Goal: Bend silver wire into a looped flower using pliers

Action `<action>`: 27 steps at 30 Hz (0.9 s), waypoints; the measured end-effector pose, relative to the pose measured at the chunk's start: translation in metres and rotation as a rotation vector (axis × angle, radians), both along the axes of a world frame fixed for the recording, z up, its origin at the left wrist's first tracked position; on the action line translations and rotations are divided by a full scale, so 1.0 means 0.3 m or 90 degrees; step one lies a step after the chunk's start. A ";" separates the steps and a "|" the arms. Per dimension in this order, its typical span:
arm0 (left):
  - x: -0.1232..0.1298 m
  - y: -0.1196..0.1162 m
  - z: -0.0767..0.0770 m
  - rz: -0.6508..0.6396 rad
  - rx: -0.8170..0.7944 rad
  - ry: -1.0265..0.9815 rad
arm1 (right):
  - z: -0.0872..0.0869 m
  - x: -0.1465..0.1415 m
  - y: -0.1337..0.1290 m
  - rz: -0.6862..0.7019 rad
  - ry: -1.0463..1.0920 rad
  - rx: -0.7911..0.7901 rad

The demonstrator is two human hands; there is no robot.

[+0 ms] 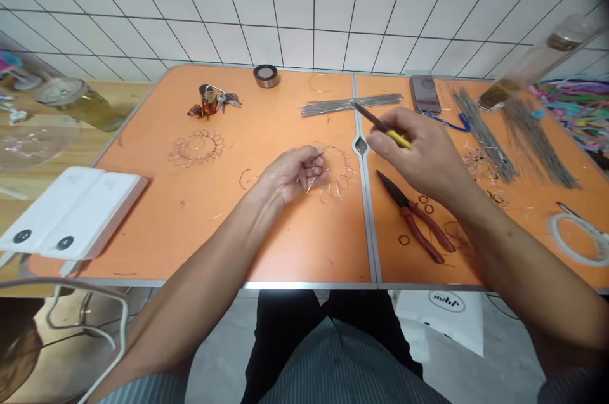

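Observation:
My left hand (pixel 301 170), fingers closed, pinches a ring of thin looped wire (pixel 339 183) a little above the orange table (pixel 304 248). My right hand (pixel 419 147) is wrapped round a yellow-handled tool (pixel 398 138) with a long dark metal tip. The tip points up and left toward a bundle of straight wires (pixel 328 106); most of the handle is hidden in the palm, so its exact kind does not show. Below that hand lies a pair of red-handled pliers (pixel 413 214). Another looped wire ring (pixel 196 148) rests flat on the table's left side.
At the back are keys (pixel 216 101), a tape roll (pixel 266 76) and a phone (pixel 425 95). More wire bundles (pixel 488 137) and a leaning clear bottle (pixel 528 68) stand right. Left are white boxes (pixel 71 212) with a cable and a jar (pixel 80 103). Small dark rings (pixel 404 240) lie near the pliers.

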State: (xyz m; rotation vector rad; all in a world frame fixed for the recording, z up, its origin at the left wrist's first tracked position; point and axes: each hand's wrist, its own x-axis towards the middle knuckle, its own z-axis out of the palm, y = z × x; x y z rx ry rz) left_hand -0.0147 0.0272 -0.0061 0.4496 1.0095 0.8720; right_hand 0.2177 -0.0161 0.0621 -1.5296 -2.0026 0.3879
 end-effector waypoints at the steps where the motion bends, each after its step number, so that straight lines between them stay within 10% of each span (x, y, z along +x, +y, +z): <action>1: -0.005 0.005 0.004 0.014 -0.005 -0.006 | -0.012 0.035 -0.044 0.010 -0.033 0.016; 10: -0.025 0.017 0.024 0.021 0.013 -0.052 | -0.301 0.153 -0.276 0.247 -0.333 0.045; 19: -0.007 -0.001 0.020 -0.017 0.036 -0.043 | -0.183 0.029 -0.089 0.142 -0.139 0.342; 27: 0.009 -0.016 0.034 -0.032 0.006 -0.052 | -0.214 -0.061 -0.006 0.142 -0.258 0.472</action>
